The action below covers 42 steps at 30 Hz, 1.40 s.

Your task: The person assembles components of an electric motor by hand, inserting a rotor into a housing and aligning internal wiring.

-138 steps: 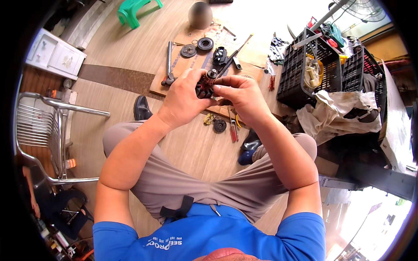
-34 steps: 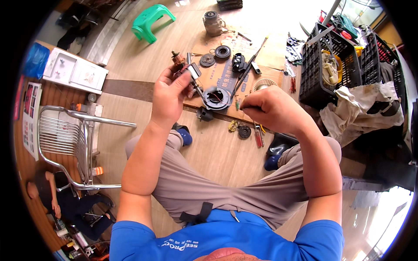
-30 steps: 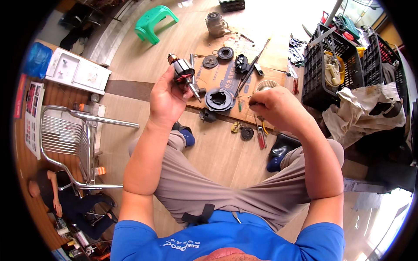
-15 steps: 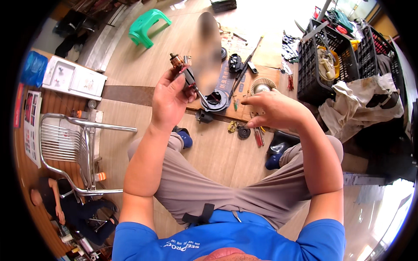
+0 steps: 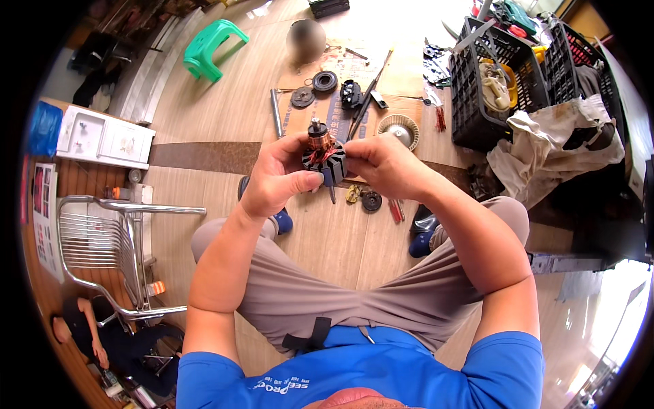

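Observation:
My left hand (image 5: 276,180) grips a motor armature (image 5: 327,161), with copper commutator, red windings and dark slotted core, shaft tip raised. My right hand (image 5: 385,163) meets its right side, fingers curled against it, their tips partly hidden. Beyond, on the cardboard sheet (image 5: 381,75), lie a dark ring (image 5: 324,82), a flat disc (image 5: 302,97), a black plastic housing (image 5: 351,95), a metal bar (image 5: 276,114) and a finned round fan (image 5: 398,131). Nearer me on the floor are a black round part (image 5: 372,200) and red-handled tools (image 5: 396,211).
Black crates (image 5: 470,102) with cloth stand at right. A green stool (image 5: 204,58) is at the back left, a white cabinet (image 5: 102,136) and steel chair (image 5: 95,238) at left. Another person (image 5: 92,337) sits at lower left. My bent legs frame the floor before me.
My left hand has brought the armature rightward to the middle and turned it. My right hand has moved left onto it from over the cardboard.

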Tool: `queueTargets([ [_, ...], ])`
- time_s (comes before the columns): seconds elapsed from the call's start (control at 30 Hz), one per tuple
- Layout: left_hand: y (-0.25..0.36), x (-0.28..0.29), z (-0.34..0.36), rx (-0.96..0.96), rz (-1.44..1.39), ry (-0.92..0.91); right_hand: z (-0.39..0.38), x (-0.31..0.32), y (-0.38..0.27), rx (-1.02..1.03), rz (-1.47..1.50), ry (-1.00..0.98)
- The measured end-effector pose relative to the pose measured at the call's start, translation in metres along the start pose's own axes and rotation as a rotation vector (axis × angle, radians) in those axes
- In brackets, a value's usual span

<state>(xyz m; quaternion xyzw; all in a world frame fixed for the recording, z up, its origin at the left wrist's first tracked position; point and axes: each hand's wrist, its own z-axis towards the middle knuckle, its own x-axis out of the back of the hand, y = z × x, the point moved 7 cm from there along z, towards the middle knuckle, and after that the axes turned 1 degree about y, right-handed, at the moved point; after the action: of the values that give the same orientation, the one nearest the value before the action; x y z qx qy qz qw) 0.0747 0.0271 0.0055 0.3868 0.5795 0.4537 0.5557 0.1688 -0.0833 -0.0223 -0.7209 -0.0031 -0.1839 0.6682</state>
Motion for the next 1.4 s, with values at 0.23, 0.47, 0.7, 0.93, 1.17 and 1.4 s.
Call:
queueTargets([
  [0.23, 0.007, 0.001, 0.001, 0.069, 0.137, 0.051, -0.007, 0.037, -0.024, 0.206, -0.298, 0.353],
  [0.47, 0.016, 0.019, -0.002, 0.032, 0.746, 0.220, -0.013, 0.046, -0.046, 0.324, -0.427, 0.367],
  [0.7, 0.016, 0.019, -0.003, 0.047, 0.480, 0.200, -0.005, 0.042, -0.028, 0.128, -0.281, 0.291],
  [0.93, 0.016, 0.029, 0.002, 0.038, 0.451, 0.337, -0.017, 0.049, -0.049, 0.229, -0.230, 0.304],
  [1.17, 0.023, 0.074, -0.003, -0.192, -0.013, 0.660, -0.022, 0.021, -0.060, 0.397, -0.419, 0.167],
  [1.4, 0.050, 0.105, -0.016, -0.276, -0.403, 0.634, -0.014, 0.033, -0.031, 0.146, -0.575, 0.253],
])
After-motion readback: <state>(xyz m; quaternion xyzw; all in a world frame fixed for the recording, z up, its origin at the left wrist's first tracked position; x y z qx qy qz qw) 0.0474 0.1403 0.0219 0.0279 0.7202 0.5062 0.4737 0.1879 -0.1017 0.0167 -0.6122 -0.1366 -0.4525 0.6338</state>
